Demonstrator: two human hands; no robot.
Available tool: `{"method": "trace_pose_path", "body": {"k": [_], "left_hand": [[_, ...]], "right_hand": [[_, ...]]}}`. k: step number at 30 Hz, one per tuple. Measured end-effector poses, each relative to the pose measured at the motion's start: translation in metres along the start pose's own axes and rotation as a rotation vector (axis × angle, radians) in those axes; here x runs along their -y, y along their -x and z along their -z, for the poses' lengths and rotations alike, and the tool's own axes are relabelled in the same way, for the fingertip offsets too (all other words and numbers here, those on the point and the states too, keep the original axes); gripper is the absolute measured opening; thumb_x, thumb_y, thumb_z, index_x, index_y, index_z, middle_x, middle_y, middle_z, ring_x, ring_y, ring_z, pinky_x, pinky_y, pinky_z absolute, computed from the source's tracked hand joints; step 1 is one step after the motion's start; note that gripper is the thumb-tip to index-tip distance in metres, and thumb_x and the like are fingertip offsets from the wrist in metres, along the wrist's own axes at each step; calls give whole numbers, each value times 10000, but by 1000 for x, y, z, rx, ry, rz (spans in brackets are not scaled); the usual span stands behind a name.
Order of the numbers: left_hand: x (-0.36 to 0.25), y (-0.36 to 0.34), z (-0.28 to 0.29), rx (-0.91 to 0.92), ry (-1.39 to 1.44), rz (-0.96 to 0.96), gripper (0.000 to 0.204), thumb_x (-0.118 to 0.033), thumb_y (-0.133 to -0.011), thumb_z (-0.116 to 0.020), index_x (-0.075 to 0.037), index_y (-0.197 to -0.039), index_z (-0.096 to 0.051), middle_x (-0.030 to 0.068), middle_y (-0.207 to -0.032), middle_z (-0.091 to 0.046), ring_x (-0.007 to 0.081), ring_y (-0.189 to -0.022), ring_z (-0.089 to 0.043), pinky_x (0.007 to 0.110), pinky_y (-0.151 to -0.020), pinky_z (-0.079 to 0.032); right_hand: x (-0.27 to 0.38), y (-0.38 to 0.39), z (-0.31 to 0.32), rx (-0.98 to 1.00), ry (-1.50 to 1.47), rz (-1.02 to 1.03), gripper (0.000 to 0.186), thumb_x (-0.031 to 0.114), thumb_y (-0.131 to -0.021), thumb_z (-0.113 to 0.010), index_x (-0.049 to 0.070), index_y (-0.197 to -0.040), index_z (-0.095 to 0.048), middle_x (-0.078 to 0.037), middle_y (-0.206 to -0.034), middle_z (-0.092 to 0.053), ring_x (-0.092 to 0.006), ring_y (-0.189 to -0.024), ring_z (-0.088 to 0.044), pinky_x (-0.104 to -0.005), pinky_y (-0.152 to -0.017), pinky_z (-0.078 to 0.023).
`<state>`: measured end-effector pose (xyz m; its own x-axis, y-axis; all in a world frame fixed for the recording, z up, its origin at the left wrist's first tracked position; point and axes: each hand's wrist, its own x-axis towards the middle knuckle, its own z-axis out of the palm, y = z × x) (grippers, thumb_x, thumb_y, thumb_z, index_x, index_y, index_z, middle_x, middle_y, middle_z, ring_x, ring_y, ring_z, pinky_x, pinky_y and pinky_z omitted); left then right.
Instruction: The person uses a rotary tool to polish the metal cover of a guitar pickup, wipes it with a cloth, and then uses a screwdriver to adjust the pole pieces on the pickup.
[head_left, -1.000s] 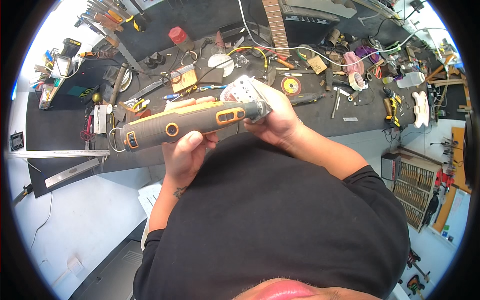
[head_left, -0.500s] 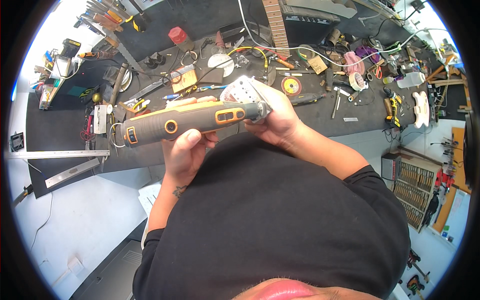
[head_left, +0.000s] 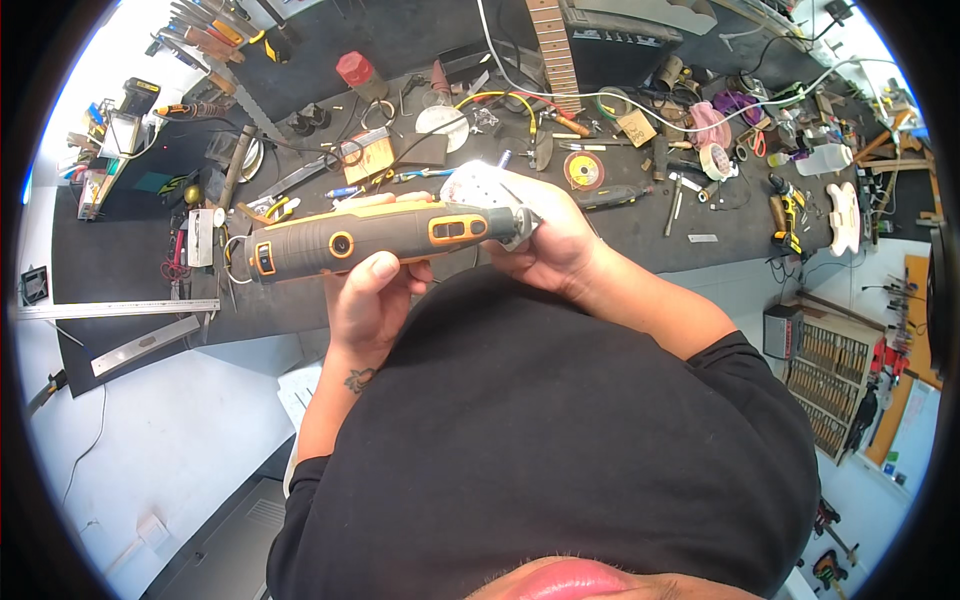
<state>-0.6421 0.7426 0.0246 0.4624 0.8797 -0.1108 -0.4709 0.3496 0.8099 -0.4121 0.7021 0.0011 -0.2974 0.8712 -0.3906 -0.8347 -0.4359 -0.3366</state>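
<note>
A grey and orange rotary tool (head_left: 385, 240) is held level in front of my chest, its nose pointing right. My left hand (head_left: 365, 300) is closed around its body from below, with the thumb on the near side. At the nose, my right hand (head_left: 560, 235) grips a pale metal attachment (head_left: 475, 188) with a flat, rounded plate pierced by small holes. Bright glare washes out part of that plate. The attachment's narrow bracket stands right by the tool's tip; whether they are joined I cannot tell. My right fingertips are partly hidden behind it.
Beyond my hands lies a cluttered dark workbench (head_left: 640, 255). On it are a cutting disc (head_left: 583, 171), a red-capped jar (head_left: 360, 75), a yellow and black drill (head_left: 785, 215) and a guitar neck (head_left: 553, 50). A long metal ruler (head_left: 120, 309) juts out at left.
The pale plate has tilted slightly, so its face looks brighter and its holes show less clearly. Both hands keep nearly the same place and grip.
</note>
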Motion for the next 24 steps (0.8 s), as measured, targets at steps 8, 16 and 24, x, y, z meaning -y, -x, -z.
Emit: {"method": "trace_pose_path", "body": {"k": [8,16,24], "left_hand": [[1,-2,5,8,16,-48,715,-190,-807,-788,11,-1425,-491,296,-1361,-627,254,-789,-741,282,-590,-620],[3,-6,9,-24,49,-97,688,-185,-827,-773,63,-1404,-489,293,-1328,-649,249,-814,-751,282,-611,-642],[0,-3,5,26,10,-96,673,-179,-840,-767,59,-1409,-497,287,-1329,-653,251,-814,-751,285,-621,-645]], "right_hand": [[1,-3,-9,3,-86,81,215,313,-1130,-468,193,-1239,-609,32,-962,-670,-89,-723,-607,-270,-582,-427],[-4,-4,0,86,-68,68,221,312,-1132,-471,177,-1250,-601,20,-968,-653,-115,-692,-571,-255,-555,-364],[-4,-5,0,129,-45,79,237,303,-1133,-464,166,-1267,-604,12,-936,-636,-105,-639,-518,-249,-527,-330]]}}
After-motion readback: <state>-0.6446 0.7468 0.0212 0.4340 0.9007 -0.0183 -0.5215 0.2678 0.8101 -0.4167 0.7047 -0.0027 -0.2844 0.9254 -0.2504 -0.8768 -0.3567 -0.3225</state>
